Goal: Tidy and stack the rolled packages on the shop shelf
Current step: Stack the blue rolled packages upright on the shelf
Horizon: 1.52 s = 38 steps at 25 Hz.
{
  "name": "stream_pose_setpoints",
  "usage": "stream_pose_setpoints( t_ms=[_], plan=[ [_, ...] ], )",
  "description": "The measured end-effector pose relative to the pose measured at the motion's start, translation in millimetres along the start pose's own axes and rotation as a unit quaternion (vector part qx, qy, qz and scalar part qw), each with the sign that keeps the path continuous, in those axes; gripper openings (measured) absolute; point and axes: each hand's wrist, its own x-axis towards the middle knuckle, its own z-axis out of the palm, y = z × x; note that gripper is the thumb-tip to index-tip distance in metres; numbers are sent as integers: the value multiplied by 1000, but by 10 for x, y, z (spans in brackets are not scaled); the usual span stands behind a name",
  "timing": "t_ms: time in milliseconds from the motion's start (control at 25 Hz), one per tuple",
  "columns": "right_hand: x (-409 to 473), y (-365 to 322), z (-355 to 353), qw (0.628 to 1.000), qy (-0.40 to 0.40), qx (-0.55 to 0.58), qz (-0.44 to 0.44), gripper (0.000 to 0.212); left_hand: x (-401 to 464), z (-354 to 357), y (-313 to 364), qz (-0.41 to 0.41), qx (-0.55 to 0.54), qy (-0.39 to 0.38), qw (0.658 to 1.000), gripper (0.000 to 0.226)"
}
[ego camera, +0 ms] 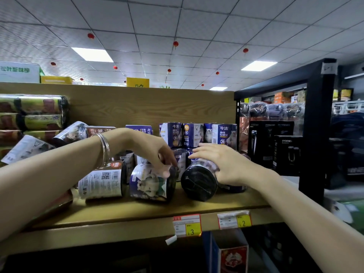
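Note:
Rolled packages of black bags lie scattered on the wooden shelf [126,213]. My left hand [149,148], with bangles at the wrist, reaches down and its fingertips grip the top edge of a bear-printed roll [151,184] lying on its side. My right hand [222,164] lies over a second roll [199,182] whose black end faces me, fingers spread across its top. A white-labelled roll [102,182] lies left of them. Several purple rolls [199,134] stand upright in a row at the back.
Green-wrapped long rolls [33,113] are stacked at the far left, with tilted rolls [25,148] leaning against them. Black boxed goods [275,146] fill the neighbouring black-framed rack [315,134] on the right. Price tags [187,225] hang on the shelf's front edge.

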Motion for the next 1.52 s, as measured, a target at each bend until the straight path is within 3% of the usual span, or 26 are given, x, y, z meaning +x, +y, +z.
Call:
stream_pose_setpoints(
  t_ms=[280, 480, 600, 720, 920, 1040, 1240, 1520],
  plan=[
    [-78, -195, -37, 995, -95, -34, -11, 76, -26, 99, 98, -48, 19, -22, 998, 63],
    [-38, -166, -54, 993, -115, 13, 15, 64, -67, 52, 122, -58, 21, 15, 998, 59],
    [-37, -195, -149, 991, -120, 35, 43, 70, -96, 27, 94, -58, 8, 41, 997, 52],
    [-16, -209, -318, 988, -86, 95, 80, 78, -100, 54, 103, -62, 7, 54, 997, 55],
    [321, -30, -440, 969, 90, 175, 149, 111, -92, 74, 62, -55, -4, 59, 997, 56],
    [609, 80, -397, 961, 124, 128, 213, 105, -72, 66, 23, -53, -1, 63, 997, 52],
    [891, 260, -277, 963, 82, -26, 255, 94, -19, 85, -36, -40, -33, 77, 996, 47],
    [939, 461, -200, 959, 24, -97, 266, 87, 27, -2, -179, 7, -98, 153, 983, 61]
  ],
)
